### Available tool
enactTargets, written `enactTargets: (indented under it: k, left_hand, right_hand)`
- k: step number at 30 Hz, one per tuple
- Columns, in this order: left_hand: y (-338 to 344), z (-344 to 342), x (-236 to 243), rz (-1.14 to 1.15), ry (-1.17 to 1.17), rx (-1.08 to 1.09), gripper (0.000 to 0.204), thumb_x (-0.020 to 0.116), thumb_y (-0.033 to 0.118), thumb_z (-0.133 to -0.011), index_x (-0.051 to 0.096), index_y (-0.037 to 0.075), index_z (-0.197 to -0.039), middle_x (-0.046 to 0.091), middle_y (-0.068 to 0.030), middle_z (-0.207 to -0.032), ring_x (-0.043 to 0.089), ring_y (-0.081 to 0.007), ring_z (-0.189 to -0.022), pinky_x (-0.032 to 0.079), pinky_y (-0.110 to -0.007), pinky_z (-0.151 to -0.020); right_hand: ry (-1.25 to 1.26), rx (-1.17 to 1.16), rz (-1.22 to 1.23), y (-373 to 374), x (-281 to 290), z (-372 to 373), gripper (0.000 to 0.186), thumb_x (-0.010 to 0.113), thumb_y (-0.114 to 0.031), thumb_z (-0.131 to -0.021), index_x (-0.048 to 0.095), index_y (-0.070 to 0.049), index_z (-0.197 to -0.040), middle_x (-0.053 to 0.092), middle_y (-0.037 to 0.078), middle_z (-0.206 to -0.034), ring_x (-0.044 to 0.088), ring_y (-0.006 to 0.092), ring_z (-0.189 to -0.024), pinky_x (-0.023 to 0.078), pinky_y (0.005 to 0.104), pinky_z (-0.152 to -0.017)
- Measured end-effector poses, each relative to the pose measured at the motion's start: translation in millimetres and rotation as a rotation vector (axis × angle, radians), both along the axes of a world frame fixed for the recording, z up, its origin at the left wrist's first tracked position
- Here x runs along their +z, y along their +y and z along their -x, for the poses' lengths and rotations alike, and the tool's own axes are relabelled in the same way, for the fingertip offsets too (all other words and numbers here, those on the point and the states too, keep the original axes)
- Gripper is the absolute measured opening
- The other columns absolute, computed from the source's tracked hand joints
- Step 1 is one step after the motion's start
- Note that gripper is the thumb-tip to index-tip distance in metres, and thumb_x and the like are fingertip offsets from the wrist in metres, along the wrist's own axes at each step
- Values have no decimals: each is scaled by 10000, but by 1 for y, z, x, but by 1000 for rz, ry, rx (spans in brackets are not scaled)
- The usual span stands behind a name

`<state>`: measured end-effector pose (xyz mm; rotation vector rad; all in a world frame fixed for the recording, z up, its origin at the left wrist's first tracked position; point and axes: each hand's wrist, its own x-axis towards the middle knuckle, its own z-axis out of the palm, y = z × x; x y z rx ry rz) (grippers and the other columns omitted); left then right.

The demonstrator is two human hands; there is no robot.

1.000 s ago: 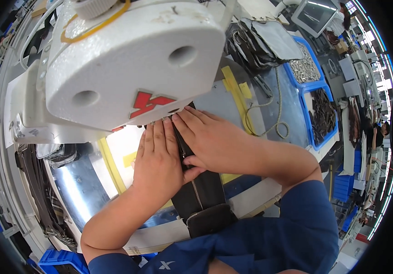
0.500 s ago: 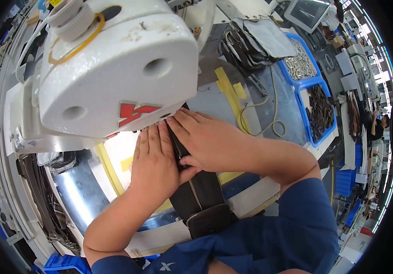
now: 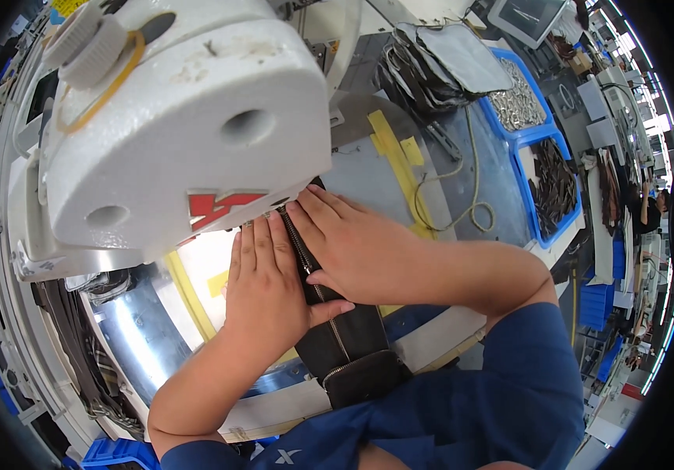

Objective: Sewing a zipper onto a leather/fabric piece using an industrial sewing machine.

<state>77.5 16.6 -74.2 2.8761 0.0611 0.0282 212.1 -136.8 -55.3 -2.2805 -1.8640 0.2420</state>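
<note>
A white sewing machine head (image 3: 188, 149) fills the upper left of the view and hides the needle area. Beneath it runs a long black zippered fabric piece (image 3: 364, 329), reaching back to my body. Its metal zipper (image 3: 338, 337) lies lengthwise between my hands, and the near end is a thicker folded part with a curved zipper (image 3: 364, 376). My left hand (image 3: 263, 301) lies flat on the left side, fingers stretched toward the machine, thumb across the zipper. My right hand (image 3: 364, 251) rests flat along the right side, fingertips close to the machine head.
Blue trays to the right hold small metal parts (image 3: 519, 102) and dark strips (image 3: 552, 188). A stack of dark and grey pieces (image 3: 454, 66) sits at the back, near a looped cord (image 3: 482, 215). Dark fabric pieces (image 3: 79, 337) hang at the left; yellow tape (image 3: 396, 172) marks the bed.
The machine head appears slightly lower and farther left in view. My left thumb is stretched farther right across the zipper. Both hands stay flat on the fabric piece.
</note>
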Motion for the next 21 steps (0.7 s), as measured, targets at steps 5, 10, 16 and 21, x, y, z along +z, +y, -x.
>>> enactTargets:
  k: [5,10,16,21]
  left_hand:
    - [2,-2,-3,-5,-21,-6,1424,808,816,-666,348,-206,-1544,459,-422,-1518,469,-534,-1453,328,-559,-1261]
    - [1,-1,-1,-16,-34,-3,1419,806,818,-664,363,-212,-1533,467,-426,-1511,472,-533,-1453,334,-561,-1258]
    - [-4,7,-1,-13,-14,37,1474,786,856,-633,357,-250,-1509,436,-459,-1526,406,-569,-1494,303,-553,-1276]
    - [1,11,5,3,26,-34,1516,736,901,-637,331,-265,-1518,386,-468,-1564,345,-568,-1538,261,-555,-1295]
  right_hand:
    - [-5,-10,-4,1,-2,-2,863,757,-392,-940,445,196,-1490,468,407,-1540,504,491,-1450,392,486,-1249]
    - [-64,7,-35,1,-3,-5,857,789,-421,-906,493,154,-1469,552,346,-1468,584,443,-1360,463,469,-1167]
    - [55,-25,-62,8,2,-23,818,821,-493,-840,591,31,-1426,613,193,-1376,598,372,-1279,476,483,-1082]
    - [52,-18,-1,10,8,-14,827,812,-511,-839,592,34,-1422,604,181,-1377,595,361,-1282,481,473,-1087]
